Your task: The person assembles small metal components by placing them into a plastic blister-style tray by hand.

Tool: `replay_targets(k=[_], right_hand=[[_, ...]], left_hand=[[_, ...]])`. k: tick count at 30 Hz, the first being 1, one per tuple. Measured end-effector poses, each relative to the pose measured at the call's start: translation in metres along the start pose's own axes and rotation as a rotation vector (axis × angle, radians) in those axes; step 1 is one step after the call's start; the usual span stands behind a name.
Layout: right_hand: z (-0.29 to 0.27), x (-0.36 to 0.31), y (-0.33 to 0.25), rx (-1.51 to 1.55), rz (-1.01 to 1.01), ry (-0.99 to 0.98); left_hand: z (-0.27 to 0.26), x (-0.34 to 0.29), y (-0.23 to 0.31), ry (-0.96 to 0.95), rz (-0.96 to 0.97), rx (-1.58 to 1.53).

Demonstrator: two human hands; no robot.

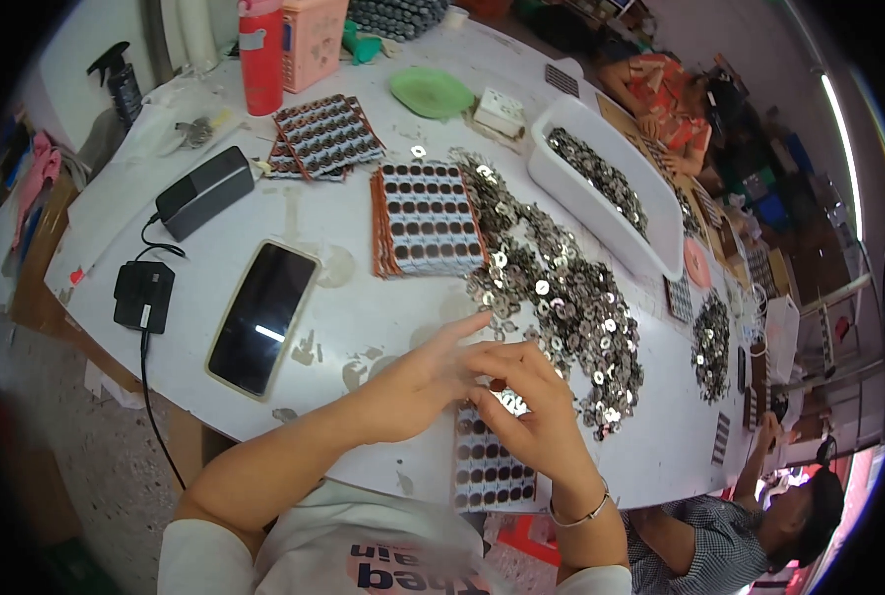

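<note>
My left hand (428, 382) reaches in over the near table, smeared by motion, with one digit stretched out. Its other fingers are hidden behind my right hand (534, 405). The right fingers are bent toward the left hand, thumb and forefinger curled; what they hold, if anything, I cannot make out. Shiny metal pieces (510, 401) show in the gap between right thumb and fingers. Under my hands lies a sheet with rows of dark round spots (494, 464). Beyond them spreads a heap of small ring-shaped metal pieces (567, 307).
A stack of similar sheets (431, 213) stands left of the heap; more sheets (328, 134) lie farther back. A phone (262, 317), black adapter (145, 296), red bottle (260, 59), green dish (431, 92) and white bin (611, 188) surround them. Other people sit at the right.
</note>
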State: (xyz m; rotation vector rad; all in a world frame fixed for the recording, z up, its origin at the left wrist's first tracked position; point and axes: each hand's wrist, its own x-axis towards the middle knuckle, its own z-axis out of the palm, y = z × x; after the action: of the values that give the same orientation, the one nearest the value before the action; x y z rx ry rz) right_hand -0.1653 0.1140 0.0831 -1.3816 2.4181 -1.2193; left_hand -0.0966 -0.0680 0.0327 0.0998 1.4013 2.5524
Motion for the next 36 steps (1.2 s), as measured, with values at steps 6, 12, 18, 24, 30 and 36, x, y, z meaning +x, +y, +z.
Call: replay_targets(k=[6, 12, 18, 24, 30, 36], right_hand=[[0.005, -0.033, 0.003, 0.161, 0.073, 0.120], [0.012, -0.064, 0.008, 0.635, 0.314, 0.356], [0.007, -0.091, 0.018, 0.231, 0.089, 0.357], [0.015, -0.107, 0.008, 0.447, 0.111, 0.411], [0.011, -0.116, 0.002, 0.878, 0.283, 0.403], [0.010, -0.127, 0.023, 0.476, 0.168, 0.276]], left_hand=[[0.017, -0.005, -0.012, -0.022, 0.093, 0.470], [0.038, -0.016, -0.027, 0.073, -0.025, 0.013], [0.051, -0.028, -0.038, 0.166, -0.182, -0.137], [0.055, -0.032, -0.052, 0.105, -0.102, 0.013], [0.060, -0.039, -0.057, 0.112, -0.049, 0.049], [0.066, -0.046, -0.060, 0.198, 0.061, 0.272]])
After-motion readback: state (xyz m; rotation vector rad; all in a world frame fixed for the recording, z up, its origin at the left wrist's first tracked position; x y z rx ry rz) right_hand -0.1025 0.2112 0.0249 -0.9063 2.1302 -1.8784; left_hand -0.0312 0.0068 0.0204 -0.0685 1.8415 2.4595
